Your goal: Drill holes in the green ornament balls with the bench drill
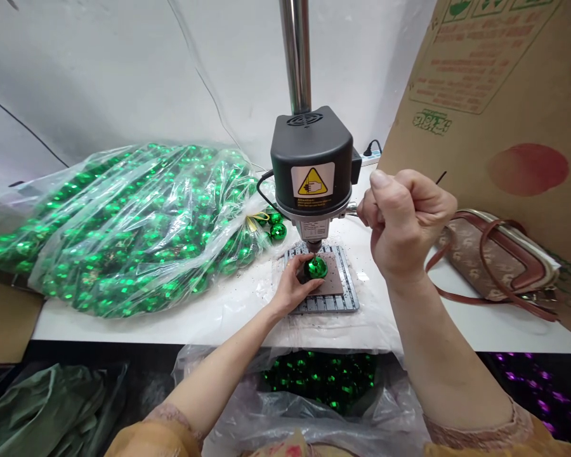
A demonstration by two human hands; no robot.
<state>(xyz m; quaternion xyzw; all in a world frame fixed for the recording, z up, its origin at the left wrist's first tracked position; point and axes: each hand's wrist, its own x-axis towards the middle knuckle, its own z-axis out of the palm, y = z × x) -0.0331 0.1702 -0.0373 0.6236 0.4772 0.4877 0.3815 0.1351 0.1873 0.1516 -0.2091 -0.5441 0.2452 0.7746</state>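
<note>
My left hand (295, 282) pinches a shiny green mirrored ball (316, 267) between thumb and fingers. The ball rests on a brown square pad (332, 279) on the slotted grey base plate (349, 298), right under the chuck of a small drill press (311, 165). Whether the bit touches the ball is too small to tell. To the right of the motor housing, my right hand (406, 222) is closed in a fist around the drill press lever (351, 209). Most of that lever is hidden inside the fist.
A large clear bag of green balls (137, 235) lies left on the white table. Below the table's front edge, another plastic bag holds green balls (321, 381). A patterned handbag (499, 257) and a cardboard box (495, 101) stand right. A steel column (295, 57) rises behind the motor.
</note>
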